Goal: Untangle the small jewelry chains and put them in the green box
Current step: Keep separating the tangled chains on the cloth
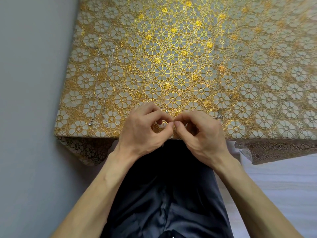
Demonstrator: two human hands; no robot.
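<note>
- Closest in, dark trousers (pixel 163 194) fill the lap, with a pale bed sheet (pixel 283 186) off to the right.
- Both bare forearms reach up to the near edge of the surface (pixel 171 57), which is draped in a gold floral cloth.
- The left hand (pixel 142 129) has its fingers curled, its grip pressed together at thumb and forefinger.
- The right hand (pixel 204 134) mirrors it, and the two grips meet tip to tip, both pinching a fine chain (pixel 167 112). Only a silver glint of it shows above the fingertips.
- Just beside the right hand lies a silvery strand (pixel 218 115); it is unclear whether it joins the pinched one.
- Farther left, well apart from the hands, a long silver chain (pixel 107 79) lies in two straight strands near the surface's edge.
</note>
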